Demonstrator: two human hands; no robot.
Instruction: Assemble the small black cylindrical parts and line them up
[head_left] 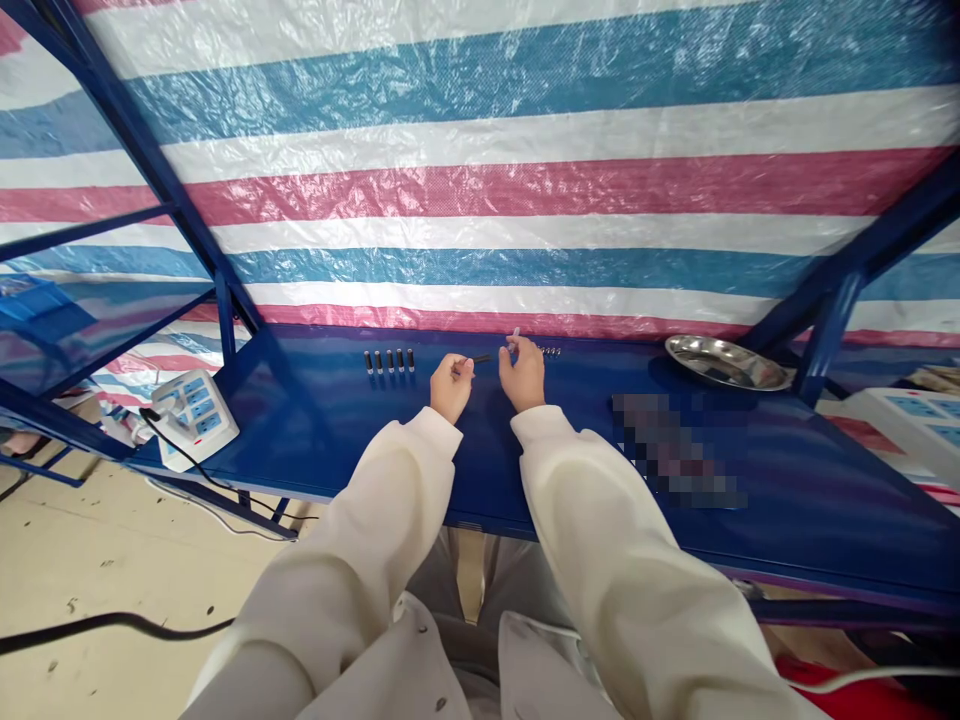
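My left hand (451, 386) is closed, its thumb and fingers pinching a small black cylinder (481, 358) that points to the right. Just beside its tip is my right hand (523, 372), fingers bent in. A small pale bit shows at those right fingertips; whether it is a held piece is too small to make out. Left of my hands, several black cylinders (390, 361) with silver ends stand upright in a row. Partly hidden behind my right hand lies a row of small silver pieces (553, 352).
On the blue table (315, 440), a shiny metal dish (727, 363) sits at back right, with a blurred-out dark flat item (675, 450) nearer me. A white power strip (196, 418) with cables lies at the left end. Blue frame posts and a striped sheet (525, 190) stand behind.
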